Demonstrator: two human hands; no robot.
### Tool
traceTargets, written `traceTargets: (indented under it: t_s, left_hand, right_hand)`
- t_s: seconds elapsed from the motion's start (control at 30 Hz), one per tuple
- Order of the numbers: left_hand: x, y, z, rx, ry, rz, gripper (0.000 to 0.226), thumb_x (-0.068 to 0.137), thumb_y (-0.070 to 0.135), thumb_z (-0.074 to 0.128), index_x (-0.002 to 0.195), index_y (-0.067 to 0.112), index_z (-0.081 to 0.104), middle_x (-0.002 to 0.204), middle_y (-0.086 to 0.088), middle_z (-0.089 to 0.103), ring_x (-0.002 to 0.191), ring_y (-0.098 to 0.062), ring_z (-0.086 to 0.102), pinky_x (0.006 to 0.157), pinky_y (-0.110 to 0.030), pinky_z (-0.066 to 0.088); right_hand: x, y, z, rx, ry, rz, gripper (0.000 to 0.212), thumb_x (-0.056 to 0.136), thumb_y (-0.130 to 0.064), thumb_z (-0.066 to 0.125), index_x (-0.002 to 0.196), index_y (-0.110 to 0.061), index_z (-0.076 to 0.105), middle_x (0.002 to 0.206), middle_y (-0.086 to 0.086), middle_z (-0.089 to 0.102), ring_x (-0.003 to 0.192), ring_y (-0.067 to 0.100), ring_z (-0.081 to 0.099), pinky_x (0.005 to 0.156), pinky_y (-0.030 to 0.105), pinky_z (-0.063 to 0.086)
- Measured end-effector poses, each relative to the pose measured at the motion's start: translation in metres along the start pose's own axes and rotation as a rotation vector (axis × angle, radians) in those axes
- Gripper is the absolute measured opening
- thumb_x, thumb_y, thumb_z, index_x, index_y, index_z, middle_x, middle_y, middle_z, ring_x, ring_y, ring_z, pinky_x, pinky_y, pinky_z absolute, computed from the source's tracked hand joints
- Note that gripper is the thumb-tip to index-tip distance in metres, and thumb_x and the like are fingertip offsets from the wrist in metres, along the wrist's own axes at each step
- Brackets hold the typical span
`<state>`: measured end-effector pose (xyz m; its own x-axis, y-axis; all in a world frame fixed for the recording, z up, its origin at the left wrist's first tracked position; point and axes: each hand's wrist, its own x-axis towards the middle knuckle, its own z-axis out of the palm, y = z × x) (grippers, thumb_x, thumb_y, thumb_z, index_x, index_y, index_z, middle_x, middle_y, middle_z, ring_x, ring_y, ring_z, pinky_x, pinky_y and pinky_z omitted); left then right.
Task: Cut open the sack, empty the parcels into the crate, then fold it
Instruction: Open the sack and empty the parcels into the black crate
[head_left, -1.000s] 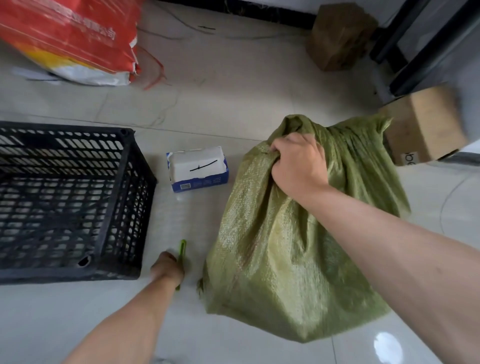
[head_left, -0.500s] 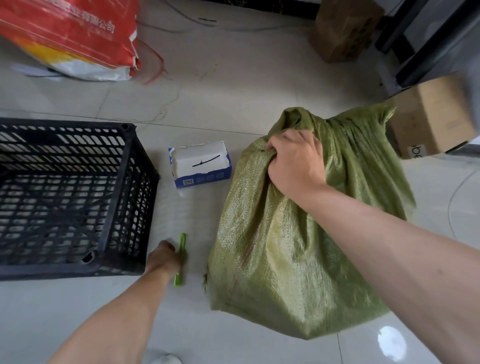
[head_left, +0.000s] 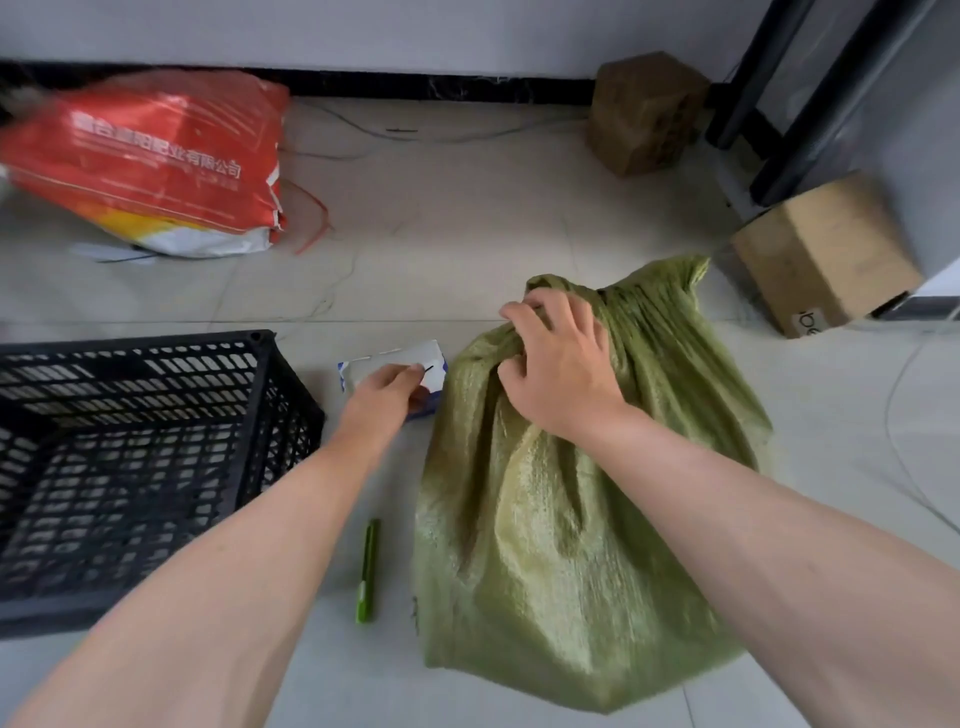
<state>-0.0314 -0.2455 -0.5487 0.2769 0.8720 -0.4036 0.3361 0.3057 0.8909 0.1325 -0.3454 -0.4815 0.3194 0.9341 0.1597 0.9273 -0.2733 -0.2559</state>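
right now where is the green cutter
In the head view the green cutter lies on the floor, low and left of centre, between the black crate and the green sack, closer to the sack.

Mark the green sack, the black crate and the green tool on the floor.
green sack (head_left: 545, 545), head view, front cloth.
black crate (head_left: 135, 347), head view, far rim.
green tool (head_left: 368, 569), head view, mid-shaft.

we see an olive-green woven sack (head_left: 571, 519), a black lattice crate (head_left: 130, 457), a bright green cutter (head_left: 367, 571), a white-and-blue box (head_left: 436, 364), a red, yellow and white bag (head_left: 156, 161) far left, and brown cartons (head_left: 826, 254) far right.
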Motion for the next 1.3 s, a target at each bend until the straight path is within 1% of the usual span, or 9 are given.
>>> traceTargets:
  t_s: [0.13, 0.27, 0.37, 0.5, 0.63, 0.77, 0.97, 1.13, 1.3]
  left_hand:
    - [-0.019, 0.060, 0.030, -0.032, -0.311, 0.048, 0.025, 0.095, 0.039, 0.055, 0.109, 0.021, 0.065, 0.101, 0.003, 0.069, 0.078, -0.001, 0.066, 0.058, -0.013, 0.048]
    - [-0.018, 0.065, 0.049, 0.153, -0.406, 0.075, 0.096, 0.070, 0.056, 0.075, 0.150, 0.029, 0.031, 0.146, -0.006, 0.044, 0.117, -0.016, 0.050, 0.098, -0.029, 0.039]
    - [-0.024, 0.053, 0.054, 0.279, -0.417, 0.114, 0.121, 0.048, 0.060, 0.083, 0.151, 0.041, 0.021, 0.149, 0.002, 0.035, 0.129, -0.018, 0.042, 0.109, -0.036, 0.034]
    - [-0.033, 0.023, 0.043, 0.062, -0.338, 0.047, 0.133, 0.040, 0.054, 0.092, 0.150, 0.044, 0.017, 0.136, 0.010, 0.042, 0.120, -0.016, 0.049, 0.104, -0.035, 0.038]
    - [-0.043, 0.003, 0.042, 0.204, -0.232, -0.014, 0.107, 0.067, 0.040, 0.085, 0.146, 0.054, 0.014, 0.125, 0.010, 0.052, 0.115, -0.017, 0.052, 0.106, -0.037, 0.039]
    - [-0.053, 0.017, 0.056, 0.326, -0.069, -0.065, 0.097, 0.072, 0.057, 0.073, 0.147, 0.051, 0.013, 0.130, 0.006, 0.059, 0.121, -0.024, 0.056, 0.103, -0.041, 0.044]
    - [-0.086, 0.033, 0.071, 0.179, -0.078, -0.328, 0.065, 0.082, 0.047, 0.070, 0.139, 0.032, 0.044, 0.125, -0.002, 0.060, 0.118, -0.028, 0.056, 0.103, -0.038, 0.041]
    - [-0.108, 0.044, 0.079, 0.225, -0.009, -0.352, 0.041, 0.095, 0.035, 0.054, 0.135, 0.030, 0.050, 0.119, -0.007, 0.065, 0.110, -0.032, 0.060, 0.100, -0.042, 0.046]
    - [-0.158, 0.085, 0.064, 0.270, 0.083, -0.356, 0.031, 0.099, 0.033, 0.046, 0.127, 0.026, 0.057, 0.114, -0.007, 0.067, 0.105, -0.031, 0.060, 0.098, -0.042, 0.046]
  right_hand:
    - [-0.001, 0.033, -0.018, 0.000, 0.134, 0.218, 0.050, 0.088, -0.033, 0.050, 0.137, -0.023, 0.043, 0.144, 0.008, 0.035, 0.137, 0.032, 0.026, 0.113, 0.050, 0.027]
    - [0.000, 0.081, -0.037, 0.021, 0.090, 0.577, 0.059, 0.089, -0.040, 0.049, 0.143, -0.024, 0.031, 0.153, 0.013, 0.024, 0.144, 0.035, 0.014, 0.116, 0.052, 0.020]
    - [-0.005, 0.122, -0.042, 0.242, 0.042, 0.881, 0.070, 0.085, -0.054, 0.048, 0.146, -0.026, 0.028, 0.153, 0.011, 0.029, 0.143, 0.035, 0.022, 0.111, 0.053, 0.026]
    - [-0.039, 0.153, -0.035, 0.546, 0.036, 0.987, 0.079, 0.084, -0.068, 0.046, 0.146, -0.022, 0.035, 0.141, 0.014, 0.049, 0.128, 0.037, 0.047, 0.105, 0.045, 0.038]
    - [-0.050, 0.154, -0.030, 0.386, -0.223, 0.858, 0.076, 0.076, -0.073, 0.048, 0.135, -0.026, 0.046, 0.123, 0.012, 0.059, 0.104, 0.034, 0.057, 0.086, 0.038, 0.050]
    - [-0.038, 0.143, -0.042, 0.565, -0.400, 0.775, 0.086, 0.076, -0.061, 0.065, 0.149, -0.030, 0.032, 0.148, 0.005, 0.043, 0.130, 0.030, 0.046, 0.099, 0.035, 0.041]
    - [-0.086, 0.146, -0.070, 0.921, -0.369, 1.005, 0.079, 0.074, -0.041, 0.080, 0.142, -0.029, 0.041, 0.137, 0.004, 0.054, 0.117, 0.026, 0.057, 0.102, 0.039, 0.045]
    - [-0.106, 0.121, -0.066, 0.553, -0.283, 0.965, 0.031, 0.091, -0.022, 0.059, 0.121, -0.016, 0.054, 0.107, 0.010, 0.065, 0.103, 0.036, 0.062, 0.085, 0.036, 0.049]
    - [-0.118, 0.104, -0.119, 0.514, -0.284, 0.992, 0.023, 0.100, -0.015, 0.041, 0.120, -0.010, 0.052, 0.097, 0.012, 0.055, 0.099, 0.037, 0.056, 0.075, 0.033, 0.037]
